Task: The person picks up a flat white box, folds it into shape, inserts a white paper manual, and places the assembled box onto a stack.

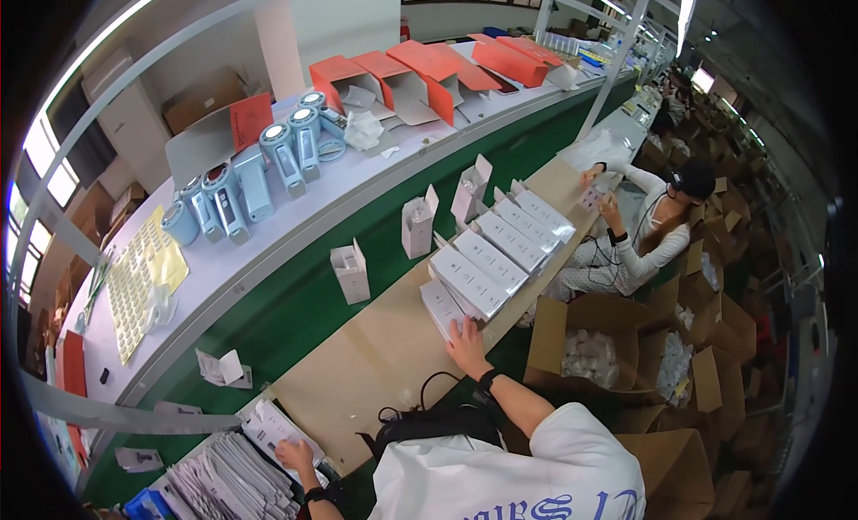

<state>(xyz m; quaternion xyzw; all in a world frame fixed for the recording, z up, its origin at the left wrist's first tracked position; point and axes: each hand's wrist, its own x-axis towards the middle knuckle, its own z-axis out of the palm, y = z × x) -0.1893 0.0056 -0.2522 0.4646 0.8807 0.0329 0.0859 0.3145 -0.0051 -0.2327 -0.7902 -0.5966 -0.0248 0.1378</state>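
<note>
My right hand [466, 346] is at the near end of a slim white box [440, 307], its fingers around the box's end. That box lies beside a row of closed white boxes [480, 271] on the tan bench. At the lower left my left hand [297, 454] grips the edge of a flat white carton [273, 428], fingers bent over it. Next to it stands a dense pile of folded flat cartons [234, 481]. Beyond the row, several upright white boxes [349, 271] have their flaps up, with clear wrapping visible inside some.
Light-blue handheld devices [225, 202] and open orange boxes [420, 68] stand on the long white table [259, 261]. A yellow sticker sheet [143, 279] lies at its left. A co-worker [666, 216] sits at the far right. Brown cartons [585, 341] of wrapped parts crowd the right side.
</note>
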